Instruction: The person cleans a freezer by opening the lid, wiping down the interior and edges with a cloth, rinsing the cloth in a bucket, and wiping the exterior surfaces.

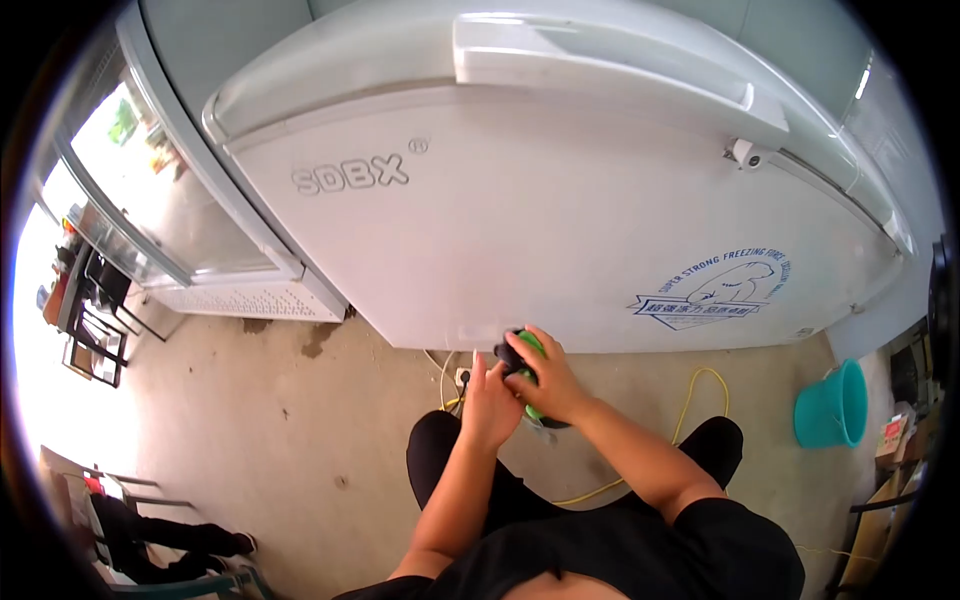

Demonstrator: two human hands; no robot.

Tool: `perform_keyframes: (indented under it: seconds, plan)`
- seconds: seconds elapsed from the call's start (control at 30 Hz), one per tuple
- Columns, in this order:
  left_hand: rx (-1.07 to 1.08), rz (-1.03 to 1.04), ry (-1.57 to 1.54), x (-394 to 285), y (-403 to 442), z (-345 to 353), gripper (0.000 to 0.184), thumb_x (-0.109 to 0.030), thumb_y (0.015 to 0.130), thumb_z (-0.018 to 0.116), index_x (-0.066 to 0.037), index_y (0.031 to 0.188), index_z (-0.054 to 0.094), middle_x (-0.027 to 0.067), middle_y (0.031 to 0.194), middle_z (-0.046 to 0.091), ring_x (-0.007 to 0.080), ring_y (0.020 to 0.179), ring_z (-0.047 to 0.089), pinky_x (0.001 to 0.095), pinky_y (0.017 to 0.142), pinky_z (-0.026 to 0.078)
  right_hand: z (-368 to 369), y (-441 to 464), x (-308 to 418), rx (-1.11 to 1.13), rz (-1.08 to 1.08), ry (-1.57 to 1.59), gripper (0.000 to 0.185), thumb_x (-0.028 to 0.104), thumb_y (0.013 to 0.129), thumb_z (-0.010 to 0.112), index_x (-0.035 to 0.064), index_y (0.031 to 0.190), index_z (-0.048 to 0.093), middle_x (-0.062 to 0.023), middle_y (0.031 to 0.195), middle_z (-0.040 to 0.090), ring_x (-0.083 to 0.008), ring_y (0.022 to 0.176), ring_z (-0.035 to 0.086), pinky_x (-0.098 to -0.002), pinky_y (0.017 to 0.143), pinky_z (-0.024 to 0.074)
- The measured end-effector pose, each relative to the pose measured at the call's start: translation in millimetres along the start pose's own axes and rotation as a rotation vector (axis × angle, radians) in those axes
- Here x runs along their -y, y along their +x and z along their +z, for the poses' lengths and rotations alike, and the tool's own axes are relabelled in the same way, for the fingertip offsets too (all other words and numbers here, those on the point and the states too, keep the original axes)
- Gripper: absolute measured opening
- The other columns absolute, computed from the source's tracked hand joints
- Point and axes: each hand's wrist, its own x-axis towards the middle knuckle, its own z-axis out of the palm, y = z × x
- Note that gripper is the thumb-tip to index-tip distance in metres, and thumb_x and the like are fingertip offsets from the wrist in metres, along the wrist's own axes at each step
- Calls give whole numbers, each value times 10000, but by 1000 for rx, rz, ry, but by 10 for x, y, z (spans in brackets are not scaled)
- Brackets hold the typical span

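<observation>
A green and black object [533,345], perhaps a tool, is between my two hands, low in front of the white chest freezer [500,220]. My right hand [549,375] has its fingers wrapped over the object's top and side. From the left, my left hand [490,402] touches its black part; the thumb or a finger points up, and the other fingers are partly hidden. Part of the object shows below my right hand. Just left of it, a small white socket block [462,377] with a black plug lies by the freezer's bottom edge.
A yellow cable [690,395] loops over the concrete floor [330,430]. At the right stands a teal bucket [822,410] near boxes. A glass-door cooler [235,215] is at the left. Another person's legs [190,535] show at the lower left.
</observation>
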Motion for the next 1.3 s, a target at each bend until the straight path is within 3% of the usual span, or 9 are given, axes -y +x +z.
perform_keyframes:
  seconds: [0.1,0.3,0.43,0.67,0.73,0.9,0.97,1.03,1.3]
  plan:
    - [-1,57,457,-324,-229,64,515,-261,913,552,-7,1328,382,111,1256,484,238,1156,465,349,954,407,-253,121,-308,69,186,378,531,206,850,583,30,1318,406,-223,1287,417,-348,1163,452,-396,996,351]
    - [-289,1472,1398,-1832,50,1060,407,-88,888,540,12,1267,432,148,1282,462,243,1149,464,357,972,377,-889,1450,883,-765,-585,-61,350,72,761,610,85,1105,546,-170,1198,450,-377,1115,455,-509,949,376]
    - [-360,2073,1819,-2682,354,1795,408,-166,891,538,23,1241,449,184,1242,480,333,1174,423,404,1020,293,-715,2143,985,-708,-678,-571,368,165,793,585,76,1149,558,-128,1306,432,-349,1183,418,-506,988,338]
    - [-332,1986,1991,-3429,535,2122,394,-303,938,461,-23,1211,507,178,1220,511,329,1142,456,417,956,361,-1226,1492,-363,-799,-630,-567,492,169,784,633,105,1255,503,-102,1424,325,-365,1257,361,-546,1001,308]
    - [-305,1921,2193,-3512,535,2118,365,-324,954,422,-54,1143,578,150,1141,578,315,1074,511,416,924,387,-1554,992,-946,-867,-401,-823,576,76,802,591,83,1344,397,-275,1420,222,-449,1293,261,-579,1020,255]
    - [-380,2071,2168,-3507,630,2094,406,-358,960,344,-92,1076,628,111,1082,624,301,1016,544,414,942,350,-1592,761,-1034,-1314,217,-388,657,9,839,480,36,1429,194,-320,1443,76,-481,1339,103,-540,1079,121]
    - [-407,2049,2145,-3567,684,2061,420,-359,960,328,-84,1078,623,123,1097,614,308,1016,540,419,936,358,-1182,1247,-899,-1392,127,-464,611,70,846,499,22,1400,247,-273,1399,275,-470,1295,240,-552,1049,175]
    - [-376,2010,2130,-3689,716,2020,433,-371,958,323,-79,1088,616,129,1112,603,306,1026,534,426,921,382,-789,1433,-247,-872,6,-396,445,158,829,533,7,1241,456,-164,1159,513,-397,1139,415,-519,948,295]
    - [-418,1901,2097,-3694,699,1966,527,-471,953,289,-94,1170,586,125,1176,563,314,1072,508,447,919,394,-1059,1353,-555,-860,-545,-574,442,254,824,552,207,1257,480,-107,1313,422,-351,1199,403,-555,1013,263]
